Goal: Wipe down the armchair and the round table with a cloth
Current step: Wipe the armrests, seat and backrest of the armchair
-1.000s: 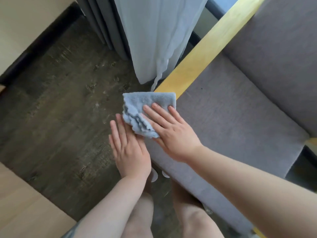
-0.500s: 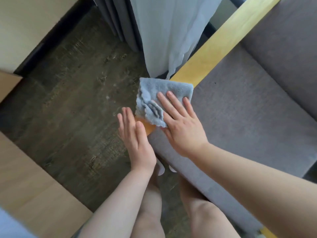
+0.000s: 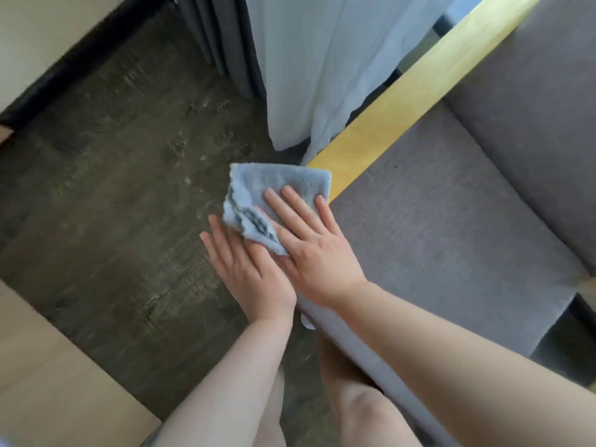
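1. The right hand [image 3: 317,253] lies flat, palm down, fingers spread and straight, pressing a folded blue microfibre cloth [image 3: 277,188] onto the front end of the armchair's wooden armrest [image 3: 403,98]; it grips nothing, only pushes down.
2. The left hand [image 3: 254,272] is open too, fingers together and extended, just beside the right hand, its fingertips touching the cloth's wavy hanging edge.
3. The cloth covers the armrest's front tip and overhangs toward the dark wood-pattern floor [image 3: 113,188].
4. The armchair's grey seat cushion [image 3: 451,237] stretches right of the armrest, with the grey backrest [image 3: 548,108] above it.
5. A white sheer curtain [image 3: 322,59] and a grey curtain [image 3: 219,37] hang behind the armrest.
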Tool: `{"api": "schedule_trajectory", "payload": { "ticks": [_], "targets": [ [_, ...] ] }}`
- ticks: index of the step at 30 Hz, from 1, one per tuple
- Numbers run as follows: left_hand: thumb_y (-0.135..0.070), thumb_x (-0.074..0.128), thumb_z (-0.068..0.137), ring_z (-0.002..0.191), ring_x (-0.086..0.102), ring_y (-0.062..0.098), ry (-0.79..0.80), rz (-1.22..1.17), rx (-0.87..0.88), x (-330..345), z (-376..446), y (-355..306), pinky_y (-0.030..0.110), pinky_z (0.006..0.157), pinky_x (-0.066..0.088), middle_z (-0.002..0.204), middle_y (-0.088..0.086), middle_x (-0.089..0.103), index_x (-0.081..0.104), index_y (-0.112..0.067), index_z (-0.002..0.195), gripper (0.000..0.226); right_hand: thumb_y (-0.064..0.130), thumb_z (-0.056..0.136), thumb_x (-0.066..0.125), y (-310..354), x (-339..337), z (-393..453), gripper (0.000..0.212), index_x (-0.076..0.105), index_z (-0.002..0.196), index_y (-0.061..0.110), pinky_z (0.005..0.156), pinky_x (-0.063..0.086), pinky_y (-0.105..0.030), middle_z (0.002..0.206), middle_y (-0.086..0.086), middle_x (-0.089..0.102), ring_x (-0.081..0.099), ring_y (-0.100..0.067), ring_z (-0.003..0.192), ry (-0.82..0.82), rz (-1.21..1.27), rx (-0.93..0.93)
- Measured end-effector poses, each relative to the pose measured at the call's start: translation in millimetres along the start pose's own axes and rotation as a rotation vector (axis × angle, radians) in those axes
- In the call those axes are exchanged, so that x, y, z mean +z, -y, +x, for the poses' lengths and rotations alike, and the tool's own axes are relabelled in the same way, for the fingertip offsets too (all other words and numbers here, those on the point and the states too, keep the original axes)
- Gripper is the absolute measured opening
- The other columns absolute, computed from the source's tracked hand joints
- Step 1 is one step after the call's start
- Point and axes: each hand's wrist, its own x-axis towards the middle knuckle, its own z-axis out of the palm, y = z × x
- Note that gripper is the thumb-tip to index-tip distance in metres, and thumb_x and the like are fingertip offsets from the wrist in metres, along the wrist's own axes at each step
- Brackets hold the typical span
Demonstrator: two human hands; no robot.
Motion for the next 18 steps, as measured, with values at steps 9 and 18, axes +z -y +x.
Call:
{"api": "schedule_trajectory", "payload": {
  "ticks": [9,18],
  "targets": [
    [-0.037,0.021,0.093,0.147,0.003,0.012,0.034,0.31,0.002,20.4,9.1,-35.0,0.037,0.114,-0.012,0.159,-0.006,0.017,0.033,-0.022,0.148,0.058,0.037,0.097,0.039,-24.2,-16.5,37.0,0.055,0.03,0.149,0.022,0.117,-0.003,-0.044,0.159,0.001,0.017,0.004,-0.02,0.147,-0.086,0.018,0.337],
    [-0.031,0.031,0.1,0.144,0.012,0.011,0.128,0.384,-0.071,59.9,27.3,-77.3,0.043,0.115,-0.01,0.155,-0.013,0.026,0.044,-0.03,0.14,0.043,0.037,0.096,0.031,-81.2,-37.7,58.7,0.052,0.04,0.144,0.019,0.117,0.003,-0.047,0.157,-0.001,0.024,0.013,-0.023,0.146,-0.15,0.009,0.37]
  ]
}}
